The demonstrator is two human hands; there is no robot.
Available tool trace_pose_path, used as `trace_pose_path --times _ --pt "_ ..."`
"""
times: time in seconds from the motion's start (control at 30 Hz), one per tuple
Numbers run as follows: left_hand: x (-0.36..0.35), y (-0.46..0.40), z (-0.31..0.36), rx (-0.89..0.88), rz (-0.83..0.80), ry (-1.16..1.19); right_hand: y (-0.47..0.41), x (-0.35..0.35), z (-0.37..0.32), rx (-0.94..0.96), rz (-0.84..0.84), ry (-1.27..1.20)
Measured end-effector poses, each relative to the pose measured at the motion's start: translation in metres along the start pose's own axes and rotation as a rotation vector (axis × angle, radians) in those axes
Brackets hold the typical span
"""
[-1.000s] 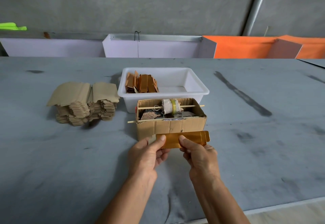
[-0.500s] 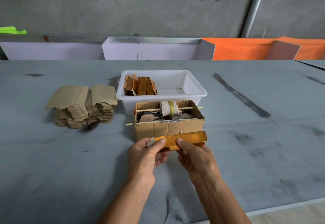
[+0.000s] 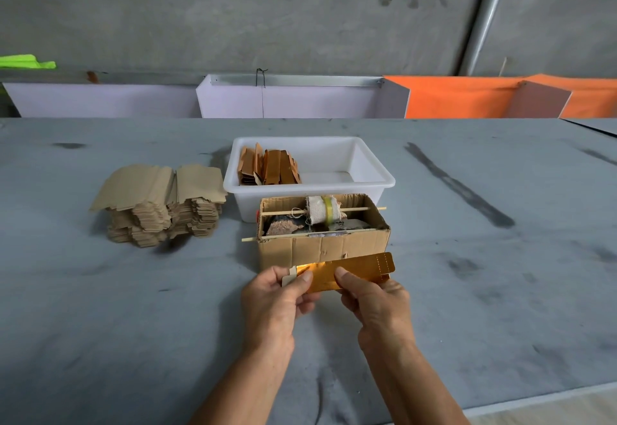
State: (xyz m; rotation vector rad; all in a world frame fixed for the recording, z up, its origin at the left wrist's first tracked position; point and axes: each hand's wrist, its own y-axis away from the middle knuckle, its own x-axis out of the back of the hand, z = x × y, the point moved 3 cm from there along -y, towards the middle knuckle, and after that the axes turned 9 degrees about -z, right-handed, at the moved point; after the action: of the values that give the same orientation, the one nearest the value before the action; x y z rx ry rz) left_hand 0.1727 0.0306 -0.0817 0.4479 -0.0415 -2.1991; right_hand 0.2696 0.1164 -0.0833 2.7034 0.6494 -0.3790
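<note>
– Gold blank (image 3: 354, 271), status?
– Pinched by left hand (image 3: 277, 297) and right hand (image 3: 377, 301), thumbs on top, just short of cardboard box (image 3: 324, 247).
– Progress?
– Fold judged unfinished. Few folded pieces (image 3: 270, 166) are seen in tub (image 3: 374, 184) beyond the hands; big flat stack (image 3: 160, 204) is seen leftward, unfolded.

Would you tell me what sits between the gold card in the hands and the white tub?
In the head view, an open cardboard box stands between the gold card and the white tub.
</note>
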Motion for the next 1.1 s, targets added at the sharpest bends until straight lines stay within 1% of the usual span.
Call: trace_pose_path --times 0.17,0.33,0.47,0.63,0.8,0.93,1.0,1.1 --pt "0.008 -0.002 0.006 -0.014 0.018 0.015 0.001 0.003 -0.008 -0.043 -0.093 0.02" --pt "0.016 -0.007 0.014 0.024 -0.008 0.064 0.001 0.012 -0.019 -0.006 -0.089 0.07" --pt "0.024 -0.013 0.022 0.026 0.006 0.083 0.002 0.012 -0.024 -0.001 -0.1 0.087" --pt "0.03 -0.016 0.034 -0.045 0.046 0.0 0.005 0.008 -0.031 0.005 -0.167 0.131" --pt "0.029 -0.026 0.057 -0.14 0.074 -0.033 0.005 -0.004 -0.056 0.092 -0.284 0.255" --pt "0.026 -0.036 0.071 -0.134 0.056 0.063 -0.002 -0.014 -0.073 0.13 -0.255 0.299" --pt "0.023 -0.038 0.076 -0.122 0.047 0.151 -0.005 -0.018 -0.078 0.114 -0.232 0.277" --pt "0.02 -0.039 0.079 -0.07 0.009 0.204 -0.011 -0.026 -0.08 0.083 -0.237 0.238"
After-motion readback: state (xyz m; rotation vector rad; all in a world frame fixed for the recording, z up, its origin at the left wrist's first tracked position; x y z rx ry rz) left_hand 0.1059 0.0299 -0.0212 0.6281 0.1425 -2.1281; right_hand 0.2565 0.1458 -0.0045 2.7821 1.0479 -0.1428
